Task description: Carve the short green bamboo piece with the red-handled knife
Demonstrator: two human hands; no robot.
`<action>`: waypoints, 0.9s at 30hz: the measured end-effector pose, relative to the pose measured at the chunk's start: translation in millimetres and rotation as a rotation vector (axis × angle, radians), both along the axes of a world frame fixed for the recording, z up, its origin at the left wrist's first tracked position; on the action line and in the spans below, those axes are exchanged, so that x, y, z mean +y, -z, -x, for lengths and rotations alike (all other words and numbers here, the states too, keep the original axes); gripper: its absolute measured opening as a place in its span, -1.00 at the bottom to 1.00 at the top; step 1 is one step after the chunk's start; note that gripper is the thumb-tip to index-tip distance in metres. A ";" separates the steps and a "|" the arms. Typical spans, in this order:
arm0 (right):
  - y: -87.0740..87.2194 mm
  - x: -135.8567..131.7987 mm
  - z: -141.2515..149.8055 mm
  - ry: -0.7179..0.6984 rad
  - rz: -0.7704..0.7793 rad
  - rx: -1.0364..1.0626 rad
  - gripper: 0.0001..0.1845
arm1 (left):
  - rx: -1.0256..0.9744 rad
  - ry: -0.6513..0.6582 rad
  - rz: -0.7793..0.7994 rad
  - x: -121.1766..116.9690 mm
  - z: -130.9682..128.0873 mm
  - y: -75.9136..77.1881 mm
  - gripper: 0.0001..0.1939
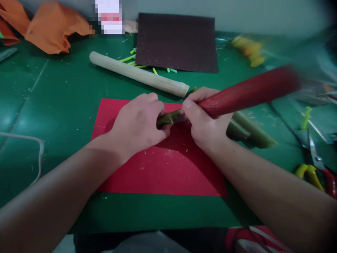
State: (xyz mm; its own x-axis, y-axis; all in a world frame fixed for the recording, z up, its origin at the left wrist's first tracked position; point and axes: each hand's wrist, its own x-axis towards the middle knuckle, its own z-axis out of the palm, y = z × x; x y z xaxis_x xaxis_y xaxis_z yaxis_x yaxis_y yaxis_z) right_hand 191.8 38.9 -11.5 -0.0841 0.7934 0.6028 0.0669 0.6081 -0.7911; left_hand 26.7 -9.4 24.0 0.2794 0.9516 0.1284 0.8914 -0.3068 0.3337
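Observation:
My left hand (140, 119) is closed around a short green piece of stalk, bamboo-like (175, 116), above a red sheet (163, 168). My right hand (207, 121) grips a tool with a thick red wooden handle (244, 91), apparently a knife. Its handle slants up to the right, its far end blurred. A greyish, blade-like part meets the green piece between my hands; fingers hide much of it. Beside my right wrist lie more green curved pieces (252, 131). Small pale shavings are scattered on the red sheet.
A pale round stick (139, 75) lies behind my hands, near a dark sheet (177, 42) with thin green sticks under it. Scissors (317, 165) with yellow and red handles lie at the right. Crumpled orange material (50, 28) and a white cord (40, 151) are at the left.

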 end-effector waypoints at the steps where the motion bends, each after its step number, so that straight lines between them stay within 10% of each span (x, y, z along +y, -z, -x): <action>1: -2.1 -1.2 -0.6 0.023 -0.015 -0.005 -0.78 | 0.008 -0.002 -0.004 -1.1 -0.5 0.0 -0.83; 27: -1.9 -1.4 2.6 0.048 0.046 -0.016 -0.78 | 0.079 0.019 0.028 -2.1 -1.6 -1.8 -0.82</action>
State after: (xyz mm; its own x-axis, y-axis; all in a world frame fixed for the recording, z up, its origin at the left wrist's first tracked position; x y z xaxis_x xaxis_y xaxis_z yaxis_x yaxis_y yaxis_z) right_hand 189.3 37.5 -9.5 -0.0542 0.8235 0.5647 0.1077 0.5671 -0.8166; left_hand 28.2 -11.5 25.7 0.3058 0.9488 0.0789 0.9094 -0.3156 0.2711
